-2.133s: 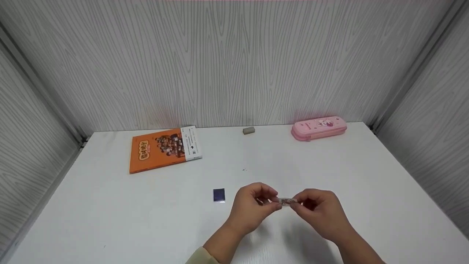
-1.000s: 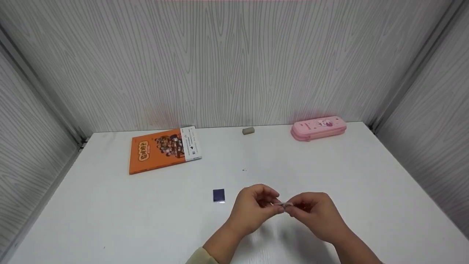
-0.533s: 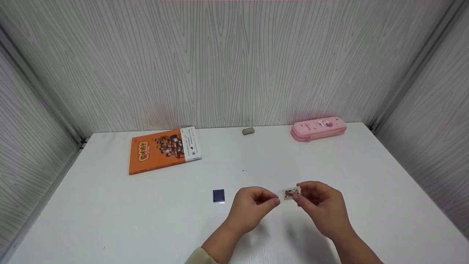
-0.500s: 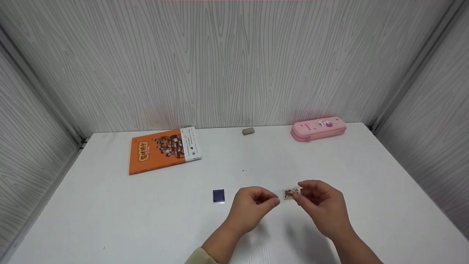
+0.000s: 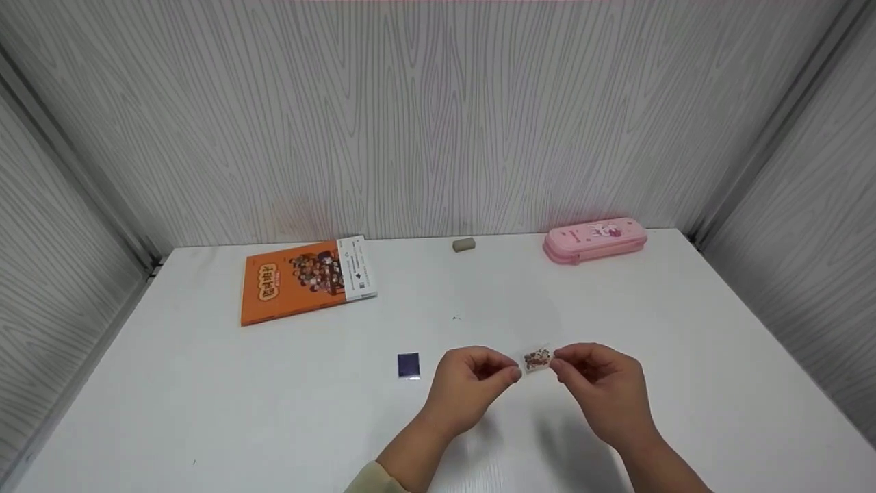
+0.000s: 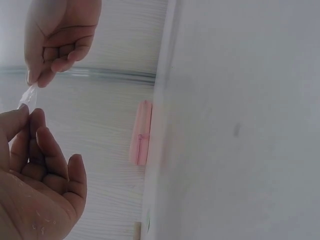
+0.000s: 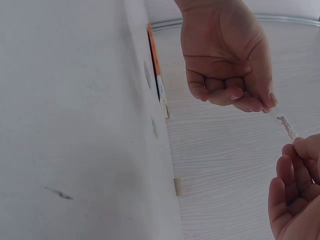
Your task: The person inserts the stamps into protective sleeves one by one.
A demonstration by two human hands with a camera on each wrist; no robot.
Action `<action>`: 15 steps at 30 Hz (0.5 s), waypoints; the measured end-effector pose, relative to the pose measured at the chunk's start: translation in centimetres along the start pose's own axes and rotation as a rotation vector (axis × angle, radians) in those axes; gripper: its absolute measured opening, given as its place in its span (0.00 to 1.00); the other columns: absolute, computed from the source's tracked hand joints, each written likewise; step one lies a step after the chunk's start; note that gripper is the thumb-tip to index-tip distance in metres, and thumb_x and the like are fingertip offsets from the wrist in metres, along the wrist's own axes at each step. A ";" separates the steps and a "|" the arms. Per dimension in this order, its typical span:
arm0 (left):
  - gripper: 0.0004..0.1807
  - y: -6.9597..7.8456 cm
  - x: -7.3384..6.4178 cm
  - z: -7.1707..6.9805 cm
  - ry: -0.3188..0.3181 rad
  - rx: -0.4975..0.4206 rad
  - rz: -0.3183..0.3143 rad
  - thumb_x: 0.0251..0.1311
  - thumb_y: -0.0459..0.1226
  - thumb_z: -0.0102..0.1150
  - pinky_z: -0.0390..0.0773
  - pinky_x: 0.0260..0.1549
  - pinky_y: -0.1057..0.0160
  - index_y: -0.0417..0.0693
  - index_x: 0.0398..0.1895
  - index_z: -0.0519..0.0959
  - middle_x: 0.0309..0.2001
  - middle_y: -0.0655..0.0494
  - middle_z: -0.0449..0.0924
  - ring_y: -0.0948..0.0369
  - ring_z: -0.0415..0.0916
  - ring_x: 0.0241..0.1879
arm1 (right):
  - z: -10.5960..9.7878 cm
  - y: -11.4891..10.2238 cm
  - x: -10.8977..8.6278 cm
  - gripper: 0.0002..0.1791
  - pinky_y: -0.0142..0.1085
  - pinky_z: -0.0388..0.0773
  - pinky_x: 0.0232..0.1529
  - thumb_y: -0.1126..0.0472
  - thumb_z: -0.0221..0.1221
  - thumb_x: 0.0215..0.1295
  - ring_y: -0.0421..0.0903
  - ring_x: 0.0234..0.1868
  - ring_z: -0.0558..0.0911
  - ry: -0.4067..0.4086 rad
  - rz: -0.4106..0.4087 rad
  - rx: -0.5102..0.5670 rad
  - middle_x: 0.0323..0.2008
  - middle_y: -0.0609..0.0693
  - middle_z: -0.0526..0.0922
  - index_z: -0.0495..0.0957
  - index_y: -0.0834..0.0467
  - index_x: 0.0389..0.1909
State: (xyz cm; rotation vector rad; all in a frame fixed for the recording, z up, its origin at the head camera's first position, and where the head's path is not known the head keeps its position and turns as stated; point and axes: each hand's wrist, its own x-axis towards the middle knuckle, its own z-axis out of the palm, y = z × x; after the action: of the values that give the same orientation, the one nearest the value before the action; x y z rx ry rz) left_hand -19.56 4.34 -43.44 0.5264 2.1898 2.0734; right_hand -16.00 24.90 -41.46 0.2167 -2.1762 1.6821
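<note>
A small piece of clear film [image 5: 538, 359] with a printed brown and red pattern is held up between both hands above the white table. My left hand [image 5: 472, 383] pinches its left edge between thumb and index finger. At the opposite edge, my right hand [image 5: 602, 383] pinches it the same way. The left wrist view has the film [image 6: 29, 97] nearly edge-on, stretched between the two sets of fingertips. In the right wrist view, its printed part [image 7: 287, 129] lies close to my right fingertips. A dark purple square [image 5: 408, 365] lies flat on the table, left of my left hand.
At the back left lies an orange book [image 5: 301, 279] with a white strip. A small grey-brown block [image 5: 464, 244] sits near the rear wall [image 5: 438, 123], and a pink pencil case [image 5: 595, 239] is at the back right. Side walls flank the table [image 5: 205, 397].
About a second ago the hands were close together with the film edge-on. They have since drawn apart and its print faces up; my right thumb has moved off the pattern to the right edge.
</note>
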 end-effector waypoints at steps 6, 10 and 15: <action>0.01 0.0 0.0 0.1 -0.004 -0.001 -0.007 0.64 0.31 0.72 0.80 0.36 0.68 0.44 0.37 0.90 0.34 0.57 0.88 0.65 0.82 0.34 | 0.2 -0.1 -0.1 0.06 0.31 0.82 0.31 0.76 0.70 0.63 0.42 0.28 0.83 -0.018 -0.001 -0.002 0.30 0.53 0.89 0.88 0.65 0.38; 0.01 0.0 0.0 0.2 -0.007 -0.007 -0.007 0.65 0.31 0.72 0.81 0.36 0.69 0.43 0.37 0.90 0.34 0.57 0.88 0.65 0.83 0.34 | 0.2 -0.1 -0.1 0.06 0.31 0.83 0.31 0.76 0.70 0.63 0.42 0.28 0.83 -0.020 -0.009 -0.004 0.31 0.53 0.89 0.89 0.64 0.38; 0.06 0.0 0.0 0.3 -0.004 -0.027 -0.007 0.64 0.33 0.73 0.80 0.35 0.70 0.38 0.38 0.89 0.34 0.57 0.88 0.65 0.83 0.34 | 0.3 -0.1 -0.3 0.07 0.30 0.83 0.32 0.78 0.69 0.63 0.42 0.29 0.85 -0.014 -0.030 0.006 0.32 0.54 0.89 0.88 0.66 0.38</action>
State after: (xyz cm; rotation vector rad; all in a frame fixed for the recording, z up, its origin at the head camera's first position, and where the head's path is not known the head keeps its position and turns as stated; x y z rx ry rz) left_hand -19.47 4.60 -43.47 0.5188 2.1550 2.0931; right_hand -15.80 24.54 -41.58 0.2628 -2.1676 1.6759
